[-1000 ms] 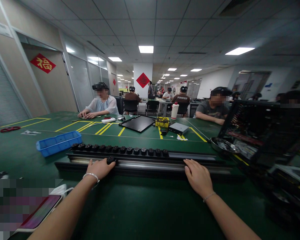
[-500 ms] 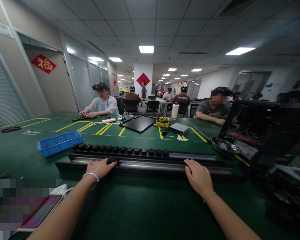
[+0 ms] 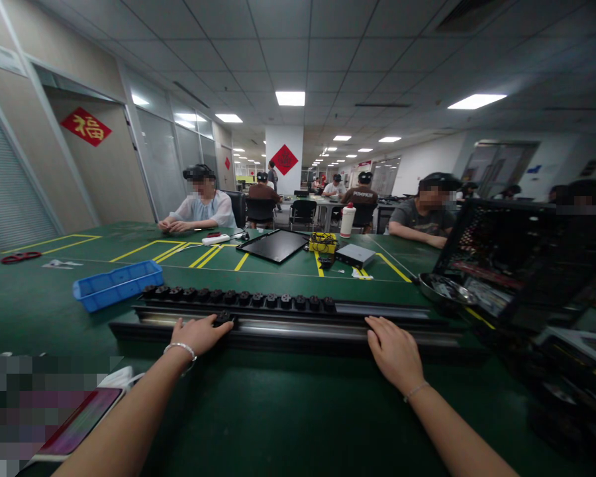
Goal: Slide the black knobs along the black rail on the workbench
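A long dark metal rail (image 3: 298,328) lies across the green table (image 3: 288,411) in front of me. A row of several small black parts (image 3: 238,297) sits along its far edge. My left hand (image 3: 198,333) rests on the rail's left part, fingers pinched on one small black part (image 3: 223,318). My right hand (image 3: 395,351) lies on the rail's right part with its fingers curled over the near edge, holding the rail.
A blue plastic tray (image 3: 116,283) stands left of the rail. A phone (image 3: 77,427) lies near my left arm. A black open computer case (image 3: 521,265) and a metal bowl (image 3: 444,288) stand at right. Other people sit at the far side of the table.
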{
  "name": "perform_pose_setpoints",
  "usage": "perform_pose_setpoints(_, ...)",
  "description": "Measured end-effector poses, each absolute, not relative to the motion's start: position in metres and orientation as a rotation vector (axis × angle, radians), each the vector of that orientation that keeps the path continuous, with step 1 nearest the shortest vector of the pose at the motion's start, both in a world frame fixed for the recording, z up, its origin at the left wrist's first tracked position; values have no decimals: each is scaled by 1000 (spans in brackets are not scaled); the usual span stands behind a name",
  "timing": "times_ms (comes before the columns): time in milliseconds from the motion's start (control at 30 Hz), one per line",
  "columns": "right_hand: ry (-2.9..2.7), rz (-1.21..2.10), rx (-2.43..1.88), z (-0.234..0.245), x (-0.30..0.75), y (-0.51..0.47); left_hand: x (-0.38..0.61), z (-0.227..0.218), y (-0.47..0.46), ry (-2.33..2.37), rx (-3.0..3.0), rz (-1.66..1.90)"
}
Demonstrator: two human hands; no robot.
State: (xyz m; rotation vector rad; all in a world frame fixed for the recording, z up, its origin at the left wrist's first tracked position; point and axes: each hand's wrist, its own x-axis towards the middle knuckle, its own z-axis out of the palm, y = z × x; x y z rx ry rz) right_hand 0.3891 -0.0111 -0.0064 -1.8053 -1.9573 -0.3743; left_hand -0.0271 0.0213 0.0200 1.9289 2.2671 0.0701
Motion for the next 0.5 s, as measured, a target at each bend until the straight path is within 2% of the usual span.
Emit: perform_pose_setpoints(500,-1954,-397,-1802,-5,387,-12,-20,20,19,2246,2051,49)
